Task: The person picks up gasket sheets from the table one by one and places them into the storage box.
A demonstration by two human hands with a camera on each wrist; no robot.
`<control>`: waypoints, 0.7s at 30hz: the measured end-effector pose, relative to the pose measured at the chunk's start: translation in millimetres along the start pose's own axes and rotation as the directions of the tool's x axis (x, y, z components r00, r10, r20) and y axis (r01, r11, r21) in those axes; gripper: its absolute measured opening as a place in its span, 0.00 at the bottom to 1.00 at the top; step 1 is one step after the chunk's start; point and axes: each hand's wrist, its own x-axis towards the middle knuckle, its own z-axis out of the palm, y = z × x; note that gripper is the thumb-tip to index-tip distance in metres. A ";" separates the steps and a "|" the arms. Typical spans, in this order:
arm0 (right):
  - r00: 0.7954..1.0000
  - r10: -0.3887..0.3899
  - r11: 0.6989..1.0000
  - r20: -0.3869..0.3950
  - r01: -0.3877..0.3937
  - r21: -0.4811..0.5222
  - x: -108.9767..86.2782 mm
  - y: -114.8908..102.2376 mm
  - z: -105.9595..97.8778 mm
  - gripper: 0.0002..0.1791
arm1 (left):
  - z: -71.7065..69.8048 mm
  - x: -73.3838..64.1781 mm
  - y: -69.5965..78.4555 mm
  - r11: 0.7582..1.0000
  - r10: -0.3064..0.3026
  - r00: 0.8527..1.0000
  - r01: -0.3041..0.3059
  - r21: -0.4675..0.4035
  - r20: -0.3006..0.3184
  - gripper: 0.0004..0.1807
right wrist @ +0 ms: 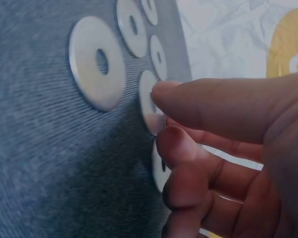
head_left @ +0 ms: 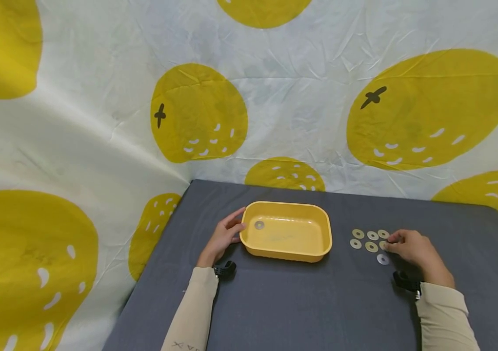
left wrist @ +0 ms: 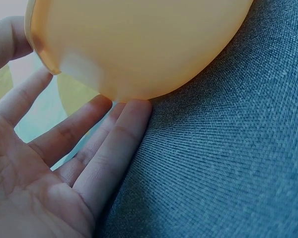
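Note:
A yellow rectangular tray [head_left: 286,255] with rounded corners sits on the grey cloth, one flat washer [head_left: 259,225] lying inside at its left. My left hand [head_left: 223,238] is at the tray's left end, thumb at the rim and fairly straight fingers against the outer wall [left wrist: 139,59]. To the right of the tray, several flat metal washers [head_left: 371,247] lie in a loose group, some silvery, some more golden. The right hand [head_left: 415,251], fingers curled, pinches a washer [right wrist: 147,111] at the group's right side; the thumb covers part of it.
Grey cloth [head_left: 310,307] covers the table. White fabric with yellow fruit prints [head_left: 292,112] hangs behind the table and along its left side. Dark straps [head_left: 226,269] circle both wrists below the light sleeves.

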 end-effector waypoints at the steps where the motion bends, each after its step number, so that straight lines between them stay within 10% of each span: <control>1: 1.000 0.001 1.000 -0.001 -0.001 -0.003 0.3 0.1 0.1 0.21 | 0.1 -0.2 0.1 1.000 0.001 1.000 -0.001 -0.001 0.001 0.29; 21: 0.999 0.032 0.999 -0.001 -0.032 0.021 1.0 -4.5 5.7 0.19 | 0.7 -0.1 0.2 1.000 0.003 1.000 -0.003 0.004 -0.006 0.29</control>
